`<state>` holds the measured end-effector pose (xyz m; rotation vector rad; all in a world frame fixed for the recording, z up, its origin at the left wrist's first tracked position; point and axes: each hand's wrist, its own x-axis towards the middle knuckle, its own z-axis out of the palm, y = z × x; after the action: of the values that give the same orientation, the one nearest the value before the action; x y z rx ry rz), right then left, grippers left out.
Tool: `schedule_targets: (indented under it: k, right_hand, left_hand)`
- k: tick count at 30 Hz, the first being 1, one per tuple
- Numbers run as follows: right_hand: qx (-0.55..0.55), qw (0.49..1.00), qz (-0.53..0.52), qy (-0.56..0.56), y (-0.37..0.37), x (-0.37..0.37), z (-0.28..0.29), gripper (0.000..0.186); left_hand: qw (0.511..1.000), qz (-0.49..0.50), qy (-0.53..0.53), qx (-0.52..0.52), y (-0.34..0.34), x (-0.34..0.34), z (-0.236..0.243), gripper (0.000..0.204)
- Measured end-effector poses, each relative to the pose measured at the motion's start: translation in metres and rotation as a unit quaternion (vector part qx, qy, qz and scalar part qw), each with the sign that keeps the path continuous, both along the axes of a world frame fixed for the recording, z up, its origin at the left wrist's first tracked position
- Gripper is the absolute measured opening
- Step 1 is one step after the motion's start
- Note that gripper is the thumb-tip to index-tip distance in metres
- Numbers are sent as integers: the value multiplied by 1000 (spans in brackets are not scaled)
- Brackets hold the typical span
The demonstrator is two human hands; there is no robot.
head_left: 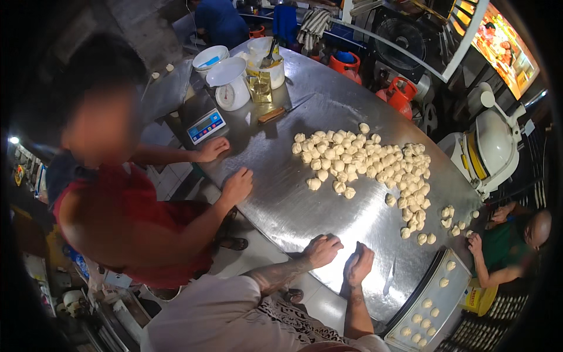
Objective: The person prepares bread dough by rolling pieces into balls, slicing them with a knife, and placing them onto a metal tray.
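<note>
My left hand (324, 251) rests at the near edge of the steel table (275, 202), palm down with its fingers curled under. Whatever may lie beneath those fingers is hidden. Just to its right, my right hand (359, 265) stands on its side, fingers together and gently bent, with no object visible in it. A thin blade-like tool (389, 278) lies on the steel right of that hand. Beyond both hands spreads a large heap of pale dough balls (375, 158), apart from my fingers.
A person in red (141, 229) stands at left, hands over the table edge. Another in green (504, 246) handles dough by a tray (431, 281) of dough balls. A digital scale (206, 127), dial scale (233, 97), knife (281, 111) and mixer (489, 149) stand or lie farther off.
</note>
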<state>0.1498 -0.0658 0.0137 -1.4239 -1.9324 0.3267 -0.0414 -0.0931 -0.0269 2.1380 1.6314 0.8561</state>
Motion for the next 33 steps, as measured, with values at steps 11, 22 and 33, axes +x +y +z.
schedule_targets:
  k: [11,22,33]
  right_hand:
    - [9,999,34,24,0,-9,20,25]
    - [-2,1000,16,-14,2,6,7,24]
    - [25,998,63,-14,11,10,12,26]
  left_hand:
    - [999,-3,-29,27,26,-4,6,22]
    - [999,38,1,11,28,-4,27,19]
    - [997,51,-15,59,34,-11,26,13]
